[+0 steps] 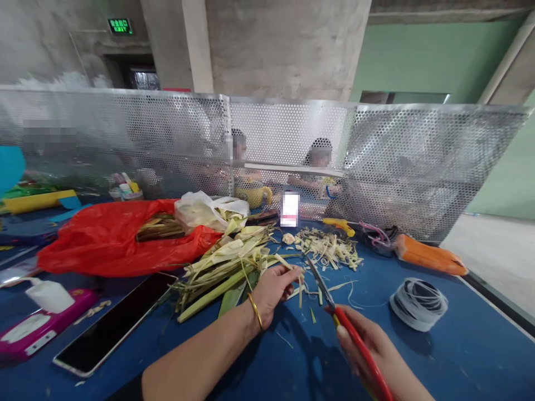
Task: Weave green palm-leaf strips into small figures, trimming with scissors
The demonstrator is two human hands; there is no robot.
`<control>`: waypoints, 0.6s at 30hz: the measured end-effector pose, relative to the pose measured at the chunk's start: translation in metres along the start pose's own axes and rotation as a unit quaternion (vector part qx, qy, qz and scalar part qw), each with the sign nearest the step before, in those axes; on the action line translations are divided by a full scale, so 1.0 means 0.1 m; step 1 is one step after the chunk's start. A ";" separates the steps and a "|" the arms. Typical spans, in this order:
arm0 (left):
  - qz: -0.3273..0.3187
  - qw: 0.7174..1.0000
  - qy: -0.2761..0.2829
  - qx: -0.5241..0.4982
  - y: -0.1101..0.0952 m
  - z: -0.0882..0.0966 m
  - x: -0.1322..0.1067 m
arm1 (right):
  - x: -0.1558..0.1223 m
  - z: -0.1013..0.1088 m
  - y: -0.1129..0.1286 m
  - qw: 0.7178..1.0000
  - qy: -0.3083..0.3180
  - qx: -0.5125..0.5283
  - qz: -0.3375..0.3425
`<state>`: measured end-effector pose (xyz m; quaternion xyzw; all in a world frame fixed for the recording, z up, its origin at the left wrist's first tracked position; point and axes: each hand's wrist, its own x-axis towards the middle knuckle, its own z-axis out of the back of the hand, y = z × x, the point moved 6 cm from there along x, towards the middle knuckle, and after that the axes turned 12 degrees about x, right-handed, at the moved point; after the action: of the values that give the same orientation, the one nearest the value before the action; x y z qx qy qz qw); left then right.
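My left hand [271,289], with a gold bangle at the wrist, pinches a narrow pale strip of dried husk [300,295] between thumb and fingers. Wrapped around red handles, my right hand [370,337] holds a pair of scissors [321,285]. The blades point up and away, just right of the left fingertips; whether they touch the strip I cannot tell. Left of and beyond my left hand lies a pile of long green and pale husks [228,270]. Husk scraps [330,248] are heaped beyond the scissors' tips.
A red plastic bag [100,236] and a dark phone [115,323] lie left, near a magenta device [52,326]. Rightward are a coil of clear cord [418,303], an orange packet [430,254] and a yellow glue gun [339,225]. A perforated metal divider [397,161] stands behind, with people beyond it.
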<state>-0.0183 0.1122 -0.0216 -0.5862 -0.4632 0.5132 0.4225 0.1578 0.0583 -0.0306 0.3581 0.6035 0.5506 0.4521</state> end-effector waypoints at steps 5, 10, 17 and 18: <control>-0.009 0.999 0.032 0.039 -0.06 0.00 0.00 | -0.03 0.18 0.16 0.998 -0.005 -0.038 0.047; 0.005 0.998 0.030 0.056 -0.07 0.00 -0.02 | 0.01 0.18 0.29 0.992 0.016 -0.114 0.043; -0.031 0.995 0.041 0.091 -0.10 -0.03 -0.04 | 0.00 0.07 0.27 0.995 0.065 -0.076 -0.017; -0.027 0.994 0.044 0.096 -0.09 -0.04 -0.04 | 0.00 0.06 0.26 0.995 0.071 -0.069 -0.021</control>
<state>-0.0157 0.1104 -0.0117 -0.5519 -0.4087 0.5174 0.5106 0.1614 0.0637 -0.0045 0.2731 0.6024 0.6053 0.4429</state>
